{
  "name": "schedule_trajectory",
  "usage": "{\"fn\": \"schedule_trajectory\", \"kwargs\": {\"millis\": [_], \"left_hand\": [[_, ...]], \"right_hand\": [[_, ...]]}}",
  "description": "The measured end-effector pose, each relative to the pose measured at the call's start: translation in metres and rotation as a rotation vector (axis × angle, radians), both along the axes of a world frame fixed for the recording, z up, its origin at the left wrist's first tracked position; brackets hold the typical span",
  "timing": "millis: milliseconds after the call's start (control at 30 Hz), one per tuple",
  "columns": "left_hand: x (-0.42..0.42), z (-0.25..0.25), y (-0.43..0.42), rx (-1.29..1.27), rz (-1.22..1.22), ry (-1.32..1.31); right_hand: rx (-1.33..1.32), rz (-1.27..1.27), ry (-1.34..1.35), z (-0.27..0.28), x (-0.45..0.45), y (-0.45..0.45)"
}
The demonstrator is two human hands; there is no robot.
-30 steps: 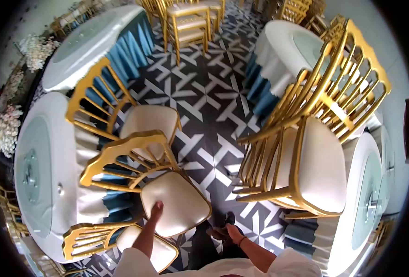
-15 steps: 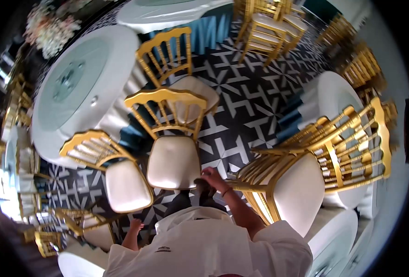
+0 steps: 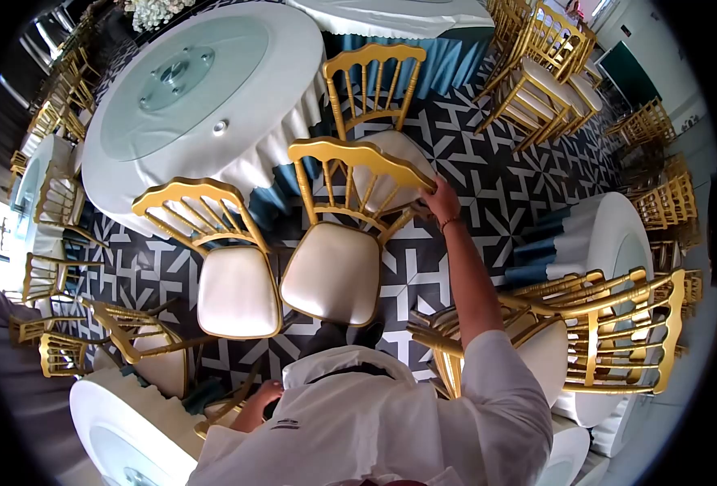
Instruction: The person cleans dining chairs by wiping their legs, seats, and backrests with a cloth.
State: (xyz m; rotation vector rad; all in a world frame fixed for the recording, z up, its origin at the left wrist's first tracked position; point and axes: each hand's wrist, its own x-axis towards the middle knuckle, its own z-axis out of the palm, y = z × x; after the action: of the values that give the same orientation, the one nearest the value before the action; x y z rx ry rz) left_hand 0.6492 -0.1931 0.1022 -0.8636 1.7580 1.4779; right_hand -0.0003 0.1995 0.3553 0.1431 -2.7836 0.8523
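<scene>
My right hand (image 3: pixel 439 201) is closed on the right end of the top rail of a gold chair (image 3: pixel 331 271) with a cream padded seat. This chair stands right in front of me, its back towards the round table. My left hand (image 3: pixel 269 392) hangs low beside my body, near another gold chair partly hidden below it. Its fingers are mostly out of sight, and a dark patch shows beside it. A second gold chair (image 3: pixel 238 292) stands just left of the first. Behind the gripped chair, a third gold chair (image 3: pixel 374 89) faces right.
A round table (image 3: pixel 115 182) with white cloth and glass turntable stands at the front left. Stacked gold chairs (image 3: pixel 625 324) are close on my right, beside a smaller white-clothed table (image 3: pixel 617 235). More stacked chairs (image 3: pixel 540 85) stand at the far right. The floor (image 3: pixel 488 174) is black and white patterned.
My right hand has reached forward from near the seat's front corner to the chair's top rail. The gripped chair is now turned somewhat. My view has shifted, and my left hand is closer to my body.
</scene>
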Motion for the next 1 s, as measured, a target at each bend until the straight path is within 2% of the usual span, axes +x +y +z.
{"fn": "schedule_trajectory", "kwargs": {"millis": [33,67,100,133,167,200,233,300,433,533,667,767,800,833,900,933,1000], "left_hand": [[-0.009,-0.018,-0.018,0.144,0.237,-0.108],[-0.026,-0.024,-0.066,0.042,0.234,-0.116],[-0.057,-0.010,-0.114,-0.059,0.231,-0.127],[-0.059,-0.020,-0.127,-0.162,0.139,-0.149],[-0.091,0.018,-0.129,-0.134,0.275,-0.048],[-0.126,-0.026,-0.185,-0.654,-0.448,0.129],[-0.134,-0.003,-0.183,-0.703,-0.600,0.242],[-0.206,0.039,-0.180,-0.532,0.181,0.166],[-0.253,0.070,-0.151,-0.316,0.222,0.249],[-0.262,0.063,-0.121,-0.219,0.144,0.304],[-0.231,0.030,-0.082,-0.233,0.006,0.139],[-0.184,-0.024,-0.068,-0.276,-0.077,0.037],[-0.155,-0.078,-0.075,-0.512,-0.575,0.247],[-0.151,-0.079,-0.069,-0.496,-0.682,0.158],[-0.150,-0.077,-0.049,-0.716,-1.233,0.227],[-0.128,-0.118,-0.040,-0.755,-0.759,0.214],[-0.164,-0.079,-0.002,-0.701,-0.388,0.152]], "right_hand": [[0.072,-0.023,-0.178,0.003,-0.001,0.002],[0.147,-0.046,-0.360,0.004,-0.003,0.000],[0.163,-0.057,-0.381,-0.002,-0.004,-0.009],[0.165,-0.083,-0.278,-0.002,0.001,-0.010],[0.176,-0.112,-0.183,-0.003,0.008,-0.007],[0.192,-0.096,-0.221,0.002,0.007,-0.006],[0.192,-0.096,-0.222,0.009,0.010,0.002],[0.207,-0.070,-0.294,0.010,0.010,0.002],[0.262,-0.122,-0.269,-0.001,0.021,0.020],[0.202,-0.105,-0.253,-0.007,0.034,0.044],[0.221,-0.107,-0.321,-0.007,0.033,0.063],[0.329,0.013,-0.420,0.008,0.014,0.070],[0.401,0.097,-0.484,0.015,0.005,0.065],[0.406,0.133,-0.496,0.011,-0.003,0.067],[0.484,0.204,-0.762,0.002,-0.029,0.073],[0.492,0.244,-0.753,0.002,-0.041,0.071],[0.387,0.359,-0.880,0.007,-0.046,0.075]]}}
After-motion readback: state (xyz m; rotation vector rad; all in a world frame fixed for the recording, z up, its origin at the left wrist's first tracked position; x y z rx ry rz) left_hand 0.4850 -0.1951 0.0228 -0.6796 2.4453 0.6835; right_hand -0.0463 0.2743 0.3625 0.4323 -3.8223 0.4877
